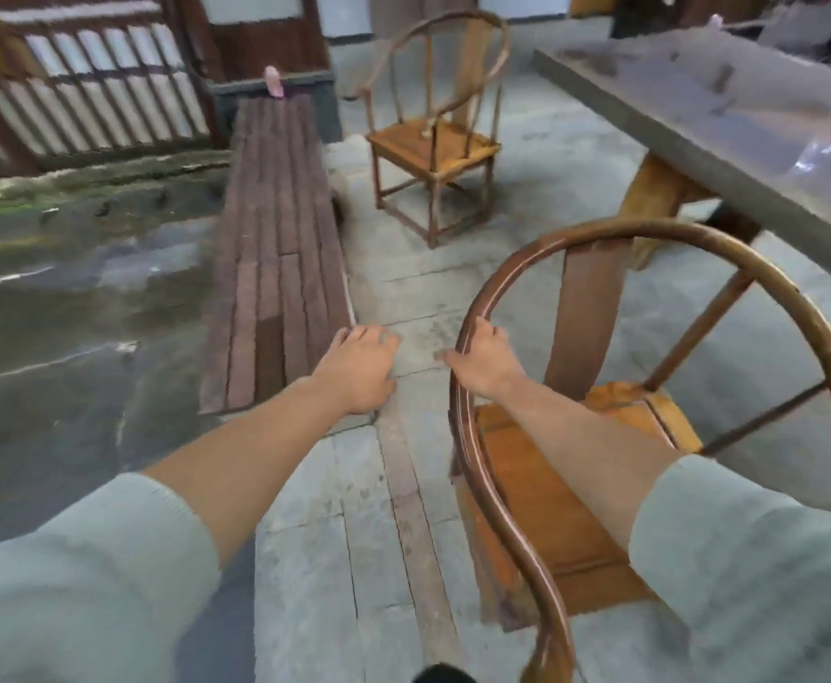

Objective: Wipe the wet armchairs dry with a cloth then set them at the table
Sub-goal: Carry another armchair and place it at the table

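A wooden armchair (551,510) with a curved round rail and an orange-brown seat stands close in front of me on the right, next to the long grey table (729,120). My right hand (485,359) grips the left part of its curved rail. Apart from the chair, my left hand (359,369) hangs in the air with loosely curled fingers and holds nothing. A second armchair (435,145) of the same kind stands further off, left of the table's far end. No cloth is in view.
A long dark plank bench (275,248) runs away from me on the left, with a small pink object (274,82) at its far end. Left of the bench the stone floor (73,308) is wet. A slatted wooden fence (83,91) closes the far left.
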Demonstrator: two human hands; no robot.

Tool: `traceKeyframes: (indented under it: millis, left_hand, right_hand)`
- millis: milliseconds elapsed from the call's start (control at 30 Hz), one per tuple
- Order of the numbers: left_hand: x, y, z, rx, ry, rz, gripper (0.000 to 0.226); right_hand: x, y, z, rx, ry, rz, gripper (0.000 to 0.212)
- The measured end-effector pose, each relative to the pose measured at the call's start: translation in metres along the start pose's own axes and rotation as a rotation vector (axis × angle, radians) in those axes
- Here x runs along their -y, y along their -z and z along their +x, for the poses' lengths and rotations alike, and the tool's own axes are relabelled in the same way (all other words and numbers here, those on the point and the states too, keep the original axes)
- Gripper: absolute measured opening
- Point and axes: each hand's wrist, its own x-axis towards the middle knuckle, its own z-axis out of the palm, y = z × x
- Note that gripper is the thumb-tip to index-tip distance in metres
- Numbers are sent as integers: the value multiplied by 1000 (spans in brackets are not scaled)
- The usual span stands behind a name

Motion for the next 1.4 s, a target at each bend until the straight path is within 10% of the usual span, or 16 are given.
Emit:
traceKeyframes:
  millis: [433, 733, 900, 1067, 1400]
  left_hand:
    - [44, 39, 349, -71, -608, -26, 79]
    - [-77, 75, 518, -69, -1337, 151, 95]
    - [-173, 93, 594, -81, -1710, 452, 84]
    - [-247, 86, 630, -242, -2178, 447, 54]
    - [-315, 88, 631, -260, -2473, 777, 27]
  right_hand:
    - [23, 46, 222, -507, -563, 412, 97]
    - [-1, 99, 292, -747, -895, 1007, 18]
    - [-12, 97, 314, -831, -1067, 761, 54]
    - [-12, 99, 329, -915, -1308, 634, 40]
    - [4, 106, 373, -1013, -1792, 272, 30]
